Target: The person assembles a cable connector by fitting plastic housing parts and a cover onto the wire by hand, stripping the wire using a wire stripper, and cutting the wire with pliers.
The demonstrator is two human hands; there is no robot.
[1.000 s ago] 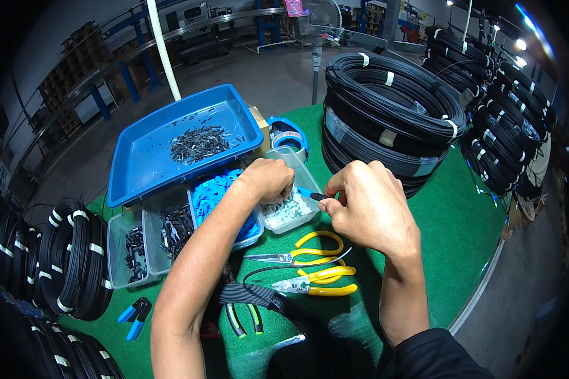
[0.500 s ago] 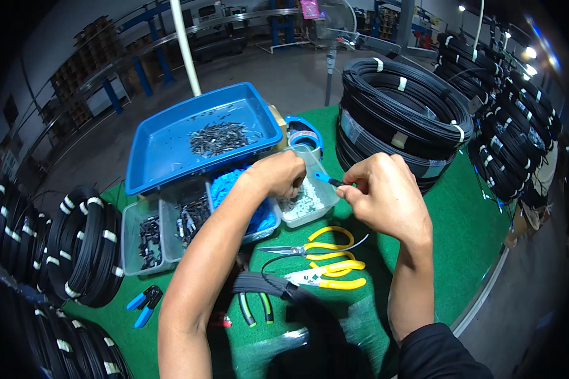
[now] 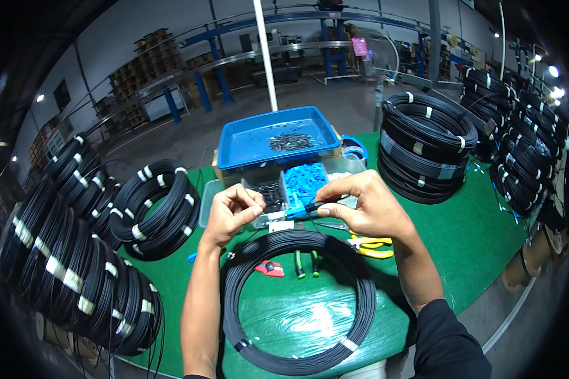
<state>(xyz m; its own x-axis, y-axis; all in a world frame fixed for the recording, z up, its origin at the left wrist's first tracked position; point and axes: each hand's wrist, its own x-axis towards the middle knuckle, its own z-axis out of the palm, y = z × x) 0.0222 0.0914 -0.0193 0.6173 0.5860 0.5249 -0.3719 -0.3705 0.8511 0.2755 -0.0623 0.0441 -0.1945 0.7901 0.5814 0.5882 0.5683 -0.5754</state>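
Note:
Between thumb and fingers, my right hand [image 3: 374,205] pinches a small blue-and-black cable connector [image 3: 299,211], its blue end pointing left. My left hand [image 3: 232,215] is closed in a pinch a short way to the left of it. Whatever its fingertips hold is too small to make out. Below both hands lies a large coil of black cable [image 3: 232,303], bound with tape. Just beyond the hands, open bins hold blue plastic parts [image 3: 304,177] and black parts [image 3: 270,194]. My right hand partly hides a clear bin [image 3: 355,164] with white pieces.
Behind the bins stands a blue tray [image 3: 234,144] with dark small parts. Stacked cable coils [image 3: 427,151] rise at right, and more coils [image 3: 76,284] crowd the left. Yellow-handled pliers [image 3: 374,247], green-and-black handles [image 3: 306,264] and a red tool [image 3: 270,268] lie on the green table [image 3: 468,252].
My left hand has left the bin of white pieces and moved left and nearer. The connector in my right hand is lower. The view has shifted, showing the whole near coil.

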